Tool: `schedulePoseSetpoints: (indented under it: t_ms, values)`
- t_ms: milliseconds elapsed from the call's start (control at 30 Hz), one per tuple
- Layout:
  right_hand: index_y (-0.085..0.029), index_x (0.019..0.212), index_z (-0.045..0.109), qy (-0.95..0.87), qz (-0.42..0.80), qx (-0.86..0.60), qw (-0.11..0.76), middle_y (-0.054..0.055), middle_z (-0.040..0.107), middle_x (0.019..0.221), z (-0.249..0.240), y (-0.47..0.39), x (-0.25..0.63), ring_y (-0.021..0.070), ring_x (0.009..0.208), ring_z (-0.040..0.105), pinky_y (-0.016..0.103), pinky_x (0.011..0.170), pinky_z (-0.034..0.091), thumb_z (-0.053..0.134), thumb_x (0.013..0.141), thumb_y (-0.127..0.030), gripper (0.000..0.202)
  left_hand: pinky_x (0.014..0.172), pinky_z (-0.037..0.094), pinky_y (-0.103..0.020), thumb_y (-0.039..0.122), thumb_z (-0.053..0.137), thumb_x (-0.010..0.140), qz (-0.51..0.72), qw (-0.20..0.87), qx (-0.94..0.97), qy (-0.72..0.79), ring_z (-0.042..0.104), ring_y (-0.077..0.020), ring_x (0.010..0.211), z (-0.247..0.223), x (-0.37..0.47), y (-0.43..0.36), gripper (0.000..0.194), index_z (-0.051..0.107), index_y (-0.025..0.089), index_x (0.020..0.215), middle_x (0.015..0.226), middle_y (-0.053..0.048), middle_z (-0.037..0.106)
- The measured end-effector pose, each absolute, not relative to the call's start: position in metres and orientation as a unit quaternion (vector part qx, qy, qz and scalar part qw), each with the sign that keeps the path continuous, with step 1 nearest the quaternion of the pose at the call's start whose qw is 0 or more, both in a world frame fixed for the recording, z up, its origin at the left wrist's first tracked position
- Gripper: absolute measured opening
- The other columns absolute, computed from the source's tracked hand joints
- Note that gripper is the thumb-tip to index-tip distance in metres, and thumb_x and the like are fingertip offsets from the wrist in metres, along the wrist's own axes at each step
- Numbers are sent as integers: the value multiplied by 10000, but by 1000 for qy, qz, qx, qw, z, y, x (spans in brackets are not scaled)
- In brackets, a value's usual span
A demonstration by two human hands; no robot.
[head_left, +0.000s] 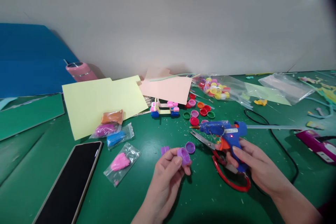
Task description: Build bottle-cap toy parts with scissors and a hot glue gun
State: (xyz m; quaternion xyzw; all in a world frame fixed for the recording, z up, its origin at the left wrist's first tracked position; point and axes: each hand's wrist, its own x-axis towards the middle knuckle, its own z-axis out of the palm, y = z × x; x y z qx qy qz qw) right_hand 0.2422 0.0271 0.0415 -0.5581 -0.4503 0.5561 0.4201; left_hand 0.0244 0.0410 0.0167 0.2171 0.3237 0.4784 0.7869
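My left hand (170, 175) pinches a purple bottle cap (184, 156) between thumb and fingers. Two more purple caps lie close by, one (190, 147) just beyond the held cap and another (165, 150) partly behind my fingers. My right hand (252, 161) is wrapped round the handle of a blue hot glue gun (217, 127). Its nozzle points left, a small red light glows on its side, and a clear glue stick (273, 127) sticks out of its back. Red-handled scissors (231, 182) lie on the table beneath the gun, partly hidden by it.
Behind my hands stand a small craft-stick model (165, 108) and several loose caps (203, 112). A bag of caps (214, 89) lies farther back. Left are clay packets (120, 162), a phone (70, 182) and yellow card (102, 101). A black cord (282, 147) loops at right.
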Motion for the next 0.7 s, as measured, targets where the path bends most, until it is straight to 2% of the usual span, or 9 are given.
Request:
schedulePoseSetpoints:
  t_ms: [100,200,400,567,700]
  values:
    - [-176,704,516,-524,510,-558,393,-8,485,582,41,19,242,124,536,441,239,505,379,457,838,-422,286,585,373,-212,235,635,711,483,786,214,321,490,-104,581,16,24,42,163,625,122,828,671,-32,585]
    - [-187,712,519,-586,475,-553,354,-2,501,608,40,10,243,124,541,459,232,503,405,417,866,-388,273,574,366,-204,223,632,714,491,784,211,316,480,-97,572,17,23,42,145,623,120,815,664,-27,580]
    - [-212,628,498,-644,393,-592,284,8,525,632,40,-4,246,143,574,504,230,508,449,405,864,-388,309,586,359,-203,216,601,745,501,782,206,307,460,-93,570,18,22,42,140,627,111,832,650,-25,565]
    - [-228,700,532,-675,371,-578,271,-1,554,598,40,-5,247,142,528,528,221,483,464,400,862,-385,262,585,363,-207,219,613,734,503,781,202,310,460,-98,580,16,21,42,164,638,108,853,671,-33,570]
    - [-226,609,510,-635,359,-619,290,-3,562,572,39,-10,241,135,508,528,198,455,470,446,834,-411,299,589,363,-208,208,607,739,499,786,196,307,467,-102,594,16,21,42,163,640,114,869,677,-35,576]
